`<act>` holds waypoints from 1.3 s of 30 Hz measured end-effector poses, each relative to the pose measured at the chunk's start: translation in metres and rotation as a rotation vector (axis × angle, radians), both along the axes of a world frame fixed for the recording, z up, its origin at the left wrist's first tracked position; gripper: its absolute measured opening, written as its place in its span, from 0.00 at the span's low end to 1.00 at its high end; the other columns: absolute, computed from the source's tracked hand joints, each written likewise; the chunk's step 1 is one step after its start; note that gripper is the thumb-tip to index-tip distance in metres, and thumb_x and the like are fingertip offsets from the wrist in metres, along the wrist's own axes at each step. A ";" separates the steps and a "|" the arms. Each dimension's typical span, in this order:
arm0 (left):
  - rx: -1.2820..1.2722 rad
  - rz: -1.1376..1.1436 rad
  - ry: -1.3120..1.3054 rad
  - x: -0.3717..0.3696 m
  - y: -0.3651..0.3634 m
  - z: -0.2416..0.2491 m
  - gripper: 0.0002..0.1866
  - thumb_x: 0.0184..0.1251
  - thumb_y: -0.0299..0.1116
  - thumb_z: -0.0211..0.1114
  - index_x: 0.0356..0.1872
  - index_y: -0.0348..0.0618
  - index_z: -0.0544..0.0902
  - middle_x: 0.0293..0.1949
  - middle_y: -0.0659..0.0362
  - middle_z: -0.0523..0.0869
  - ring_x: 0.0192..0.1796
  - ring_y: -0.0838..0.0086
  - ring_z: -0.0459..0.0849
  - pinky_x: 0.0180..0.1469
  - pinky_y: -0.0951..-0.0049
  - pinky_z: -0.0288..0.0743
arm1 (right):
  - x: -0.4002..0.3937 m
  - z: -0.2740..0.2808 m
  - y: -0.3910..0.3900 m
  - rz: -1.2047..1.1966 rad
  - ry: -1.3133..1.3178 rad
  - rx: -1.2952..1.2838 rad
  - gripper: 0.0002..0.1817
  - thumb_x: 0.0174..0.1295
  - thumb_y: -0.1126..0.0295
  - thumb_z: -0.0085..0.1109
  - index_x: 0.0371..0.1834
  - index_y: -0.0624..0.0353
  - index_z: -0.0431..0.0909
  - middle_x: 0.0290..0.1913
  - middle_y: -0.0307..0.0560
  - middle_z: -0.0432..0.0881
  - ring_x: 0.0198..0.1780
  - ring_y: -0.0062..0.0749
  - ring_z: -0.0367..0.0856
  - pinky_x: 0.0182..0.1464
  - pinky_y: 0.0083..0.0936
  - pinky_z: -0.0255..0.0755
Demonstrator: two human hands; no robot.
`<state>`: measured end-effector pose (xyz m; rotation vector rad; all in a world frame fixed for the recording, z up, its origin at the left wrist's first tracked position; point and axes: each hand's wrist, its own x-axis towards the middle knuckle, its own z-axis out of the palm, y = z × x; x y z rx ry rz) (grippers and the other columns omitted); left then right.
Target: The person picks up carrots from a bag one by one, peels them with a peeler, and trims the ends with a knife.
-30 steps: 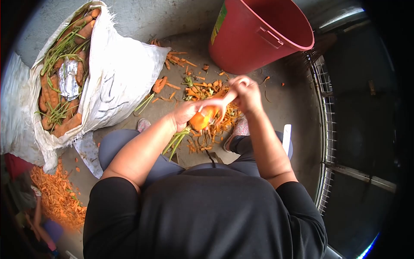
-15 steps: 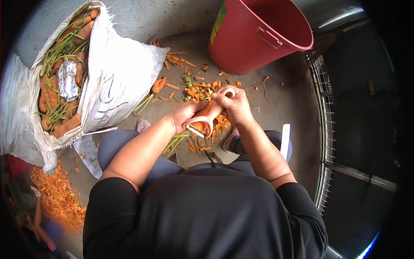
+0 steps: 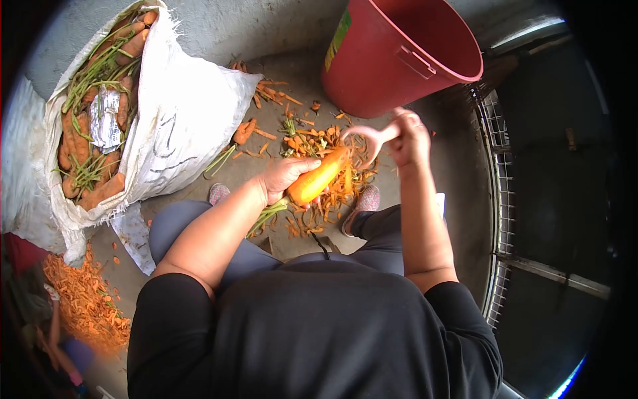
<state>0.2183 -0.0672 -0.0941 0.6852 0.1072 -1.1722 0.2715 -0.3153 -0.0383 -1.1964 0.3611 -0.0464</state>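
My left hand [image 3: 290,178] is wrapped round a thick carrot [image 3: 314,184], whose bright orange, peeled side faces up. Green stems [image 3: 268,217] stick out of its near end below my palm. My right hand [image 3: 409,138] grips the handle of a pale pink peeler [image 3: 373,138], blurred by motion. The peeler's forked head points left, close to the far tip of the carrot. Beneath both hands, orange peelings [image 3: 332,206] lie scattered on the floor between my feet.
A white sack [image 3: 193,113] full of unpeeled carrots [image 3: 80,136] leans at the left. A tall red bin [image 3: 379,66] stands ahead. More peelings [image 3: 90,299] are heaped at the lower left, beside another person's arm [image 3: 56,332]. Metal mesh [image 3: 507,179] runs along the right.
My right hand has swung right and away from my body with the peeler, off the carrot's near end. My left hand stays about where it was, and more of the carrot shows.
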 end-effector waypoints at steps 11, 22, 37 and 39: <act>-0.042 0.054 -0.126 -0.001 -0.005 0.018 0.28 0.59 0.52 0.56 0.48 0.37 0.70 0.37 0.51 0.79 0.30 0.69 0.82 0.25 0.74 0.78 | -0.017 -0.020 -0.011 -0.191 -0.079 -0.501 0.08 0.56 0.69 0.58 0.31 0.63 0.73 0.20 0.39 0.72 0.16 0.17 0.65 0.16 0.14 0.59; -0.003 0.082 -0.284 -0.009 -0.011 0.036 0.31 0.41 0.36 0.68 0.50 0.35 0.70 0.38 0.53 0.78 0.34 0.74 0.79 0.36 0.74 0.76 | -0.154 0.039 -0.021 0.333 -0.105 -1.762 0.27 0.43 0.64 0.66 0.48 0.60 0.70 0.49 0.55 0.72 0.49 0.46 0.73 0.49 0.35 0.68; -0.054 0.062 -0.337 -0.004 -0.013 0.029 0.31 0.40 0.36 0.63 0.49 0.30 0.71 0.40 0.51 0.78 0.39 0.70 0.80 0.37 0.72 0.77 | -0.242 0.037 -0.140 0.036 0.724 -0.536 0.17 0.47 0.59 0.62 0.29 0.62 0.73 0.21 0.46 0.74 0.25 0.36 0.76 0.30 0.33 0.71; -0.108 0.075 -0.200 -0.005 -0.008 0.028 0.28 0.43 0.36 0.62 0.48 0.30 0.72 0.39 0.51 0.79 0.36 0.70 0.81 0.36 0.72 0.78 | -0.237 0.036 -0.144 -0.040 0.459 -0.106 0.14 0.54 0.58 0.56 0.27 0.57 0.69 0.21 0.41 0.70 0.22 0.32 0.72 0.28 0.32 0.71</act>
